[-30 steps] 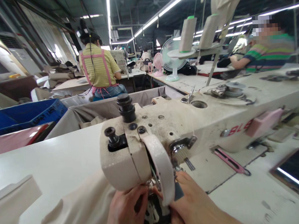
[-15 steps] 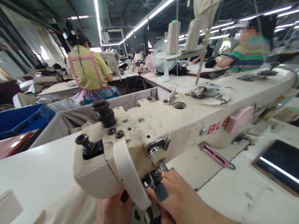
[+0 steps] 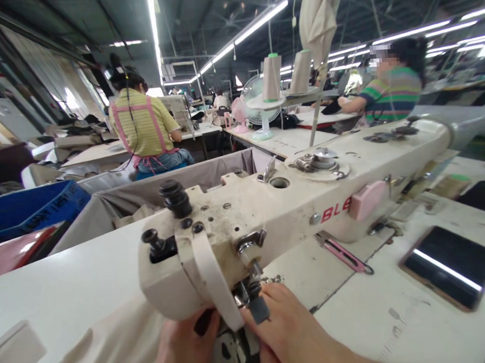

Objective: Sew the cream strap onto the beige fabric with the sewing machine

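Closest to me, both hands press in under the head of the sewing machine (image 3: 245, 224). The left hand (image 3: 186, 349) lies with its fingers curled down onto a black-and-white patterned fabric (image 3: 231, 353), pinning it flat just left of the needle area; it seems to be steadying the piece rather than gripping it. The right hand (image 3: 293, 336) comes in from the other side, its fingers nearly closed around a small dark grey part (image 3: 258, 309) that hangs below the machine's head, thumb and forefinger pinched on it. The patterned fabric sits directly beneath the machine's head, between the two hands, with a beige cloth (image 3: 112, 340) spreading away from it to the left across the white table (image 3: 68, 272), probably so that its bulk stays out of the way.

To the right, within arm's reach, lie a pink cutter (image 3: 344, 252) and a dark phone (image 3: 450, 265), face up.

Behind the table a grey cloth-lined bin (image 3: 177, 179) stands open, likely to catch finished work; pale folded material shows in it. Left of it is a blue crate (image 3: 32, 206), whose contents I cannot make out.

Further off, two thread cones (image 3: 286, 76) stand on a stand above the machine. Beyond them, a person in a yellow top (image 3: 144, 124) and another in a striped shirt (image 3: 392, 92) sit at their own tables.
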A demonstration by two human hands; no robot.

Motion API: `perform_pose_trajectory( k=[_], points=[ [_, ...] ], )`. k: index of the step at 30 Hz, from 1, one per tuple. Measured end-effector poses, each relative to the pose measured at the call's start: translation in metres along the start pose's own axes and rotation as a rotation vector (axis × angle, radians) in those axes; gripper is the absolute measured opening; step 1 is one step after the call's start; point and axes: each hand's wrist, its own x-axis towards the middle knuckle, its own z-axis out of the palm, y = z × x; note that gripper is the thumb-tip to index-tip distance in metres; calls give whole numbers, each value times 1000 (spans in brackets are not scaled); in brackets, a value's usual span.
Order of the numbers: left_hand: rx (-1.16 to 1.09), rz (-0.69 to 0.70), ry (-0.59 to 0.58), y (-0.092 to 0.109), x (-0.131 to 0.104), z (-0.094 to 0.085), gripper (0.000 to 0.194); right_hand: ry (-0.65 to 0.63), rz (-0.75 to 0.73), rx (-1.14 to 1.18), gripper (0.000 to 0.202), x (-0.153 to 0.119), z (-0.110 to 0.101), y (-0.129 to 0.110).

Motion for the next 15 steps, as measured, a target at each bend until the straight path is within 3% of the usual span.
perform_pose_trajectory(
  k=[7,10,13,14,15],
  points=[
    [6,-58,-105,28,12,-5,18,-4,81,86,43,-5,-10,-8],
    [-17,-67,-215,30,8,-25,12,19,77,108,45,-8,-10,-9],
    [-134,-70,-520,39,-6,-67,13,52,80,125,42,-10,-8,-9],
    [-171,-159,-683,43,-12,-82,10,56,85,125,43,-10,-8,-9],
    [-163,-252,-755,47,-18,-93,9,54,96,121,44,-10,-7,-10]
  ],
)
